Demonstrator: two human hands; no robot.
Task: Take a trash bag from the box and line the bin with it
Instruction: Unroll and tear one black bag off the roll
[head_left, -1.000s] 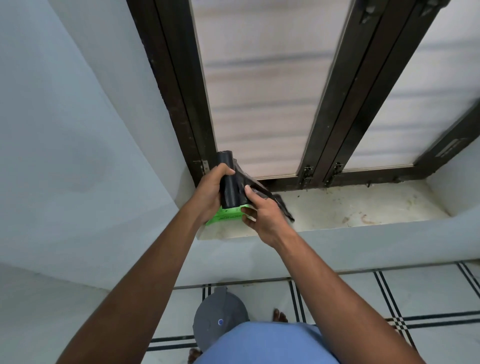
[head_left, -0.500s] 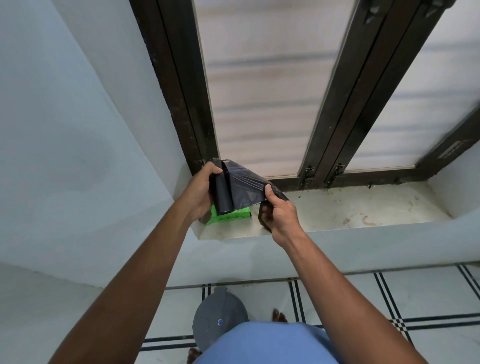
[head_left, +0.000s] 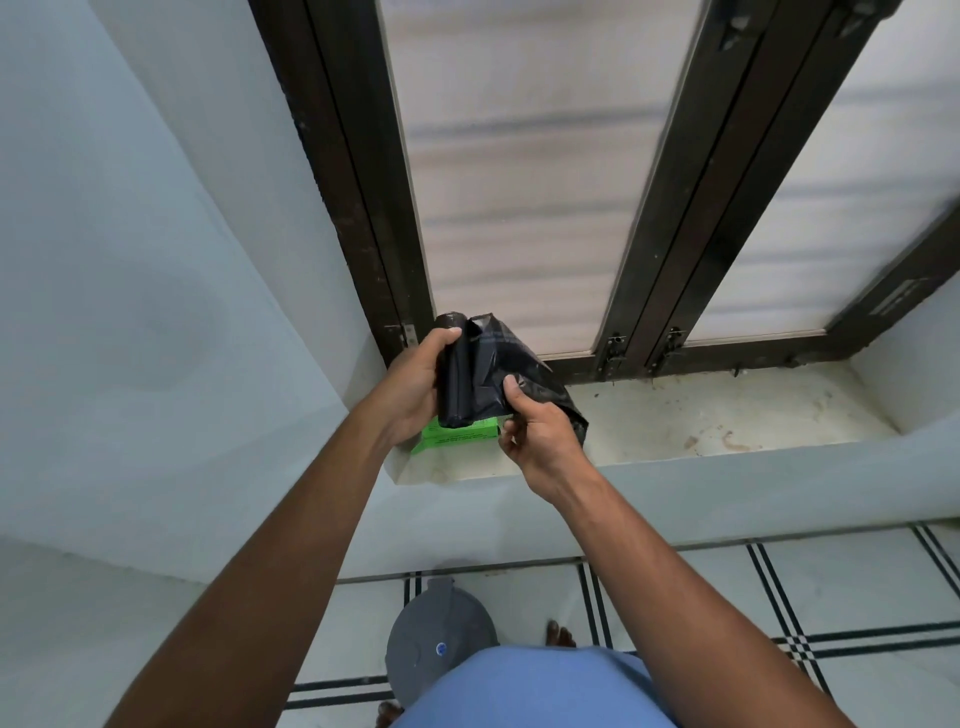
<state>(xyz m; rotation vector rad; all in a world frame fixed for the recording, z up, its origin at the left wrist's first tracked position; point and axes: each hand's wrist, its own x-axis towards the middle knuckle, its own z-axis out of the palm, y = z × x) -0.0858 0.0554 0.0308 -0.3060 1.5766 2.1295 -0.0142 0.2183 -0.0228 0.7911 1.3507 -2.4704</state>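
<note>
Two hands were up at the window sill (head_left: 701, 415), busy with a roll of black trash bags (head_left: 456, 384). The left hand (head_left: 413, 387) was wrapped around the roll, with its thumb pressed on the top end and its fingers curled behind, where I could not see them. The right hand (head_left: 540, 434) pinched the loose bag (head_left: 524, 369) between thumb and fingers.

A moment before, the loose sheet was pulled out wide to the right. Now the right hand had come back closer to the roll, and the sheet hung crumpled and folded between the two hands. I could not tell if the bag had torn free from the roll yet. It looked like it was joined on.

The green box (head_left: 457, 439) lay on the sill just under the roll, partly hidden by the hands. So the bags were out of the box, but I think one bag had to come off the roll first.

Down on the tiled floor (head_left: 727, 597), near the person's feet, stood the grey bin (head_left: 441, 634). It was far below the hands, and no bag was in it.
</note>
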